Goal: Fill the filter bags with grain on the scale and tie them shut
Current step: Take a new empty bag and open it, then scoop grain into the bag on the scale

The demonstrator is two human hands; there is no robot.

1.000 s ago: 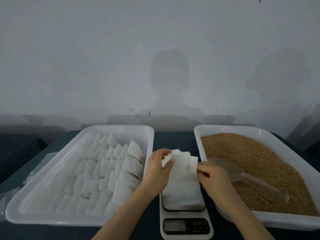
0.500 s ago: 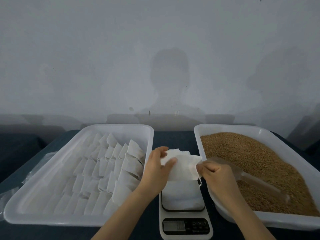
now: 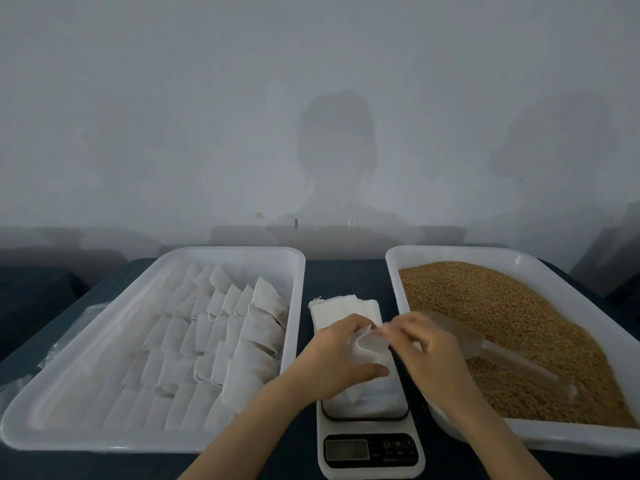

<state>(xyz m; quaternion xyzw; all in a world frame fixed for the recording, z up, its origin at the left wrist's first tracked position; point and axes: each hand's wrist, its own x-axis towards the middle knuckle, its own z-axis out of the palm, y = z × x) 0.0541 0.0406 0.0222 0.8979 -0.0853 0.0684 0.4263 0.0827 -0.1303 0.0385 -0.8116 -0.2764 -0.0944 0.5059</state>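
A white filter bag (image 3: 369, 346) is held over the scale (image 3: 369, 441), its mouth pulled open between my two hands. My left hand (image 3: 332, 358) grips the bag's left side with curled fingers and thumb. My right hand (image 3: 420, 344) pinches the right edge of its mouth. A flat stack of empty filter bags (image 3: 341, 308) lies just behind the hands, between the two trays. To the right, brown grain (image 3: 512, 323) fills a white tray (image 3: 450, 252), and a clear plastic scoop (image 3: 485, 348) rests on the grain.
A white tray (image 3: 242, 252) on the left holds several rows of tied filter bags (image 3: 221, 334). Crumpled clear plastic (image 3: 20, 379) lies at the table's left edge. A pale wall stands close behind the dark table.
The stack of bags moved from my hands to the table behind the scale. Both hands came down and nearer, now holding a single bag open over the scale.
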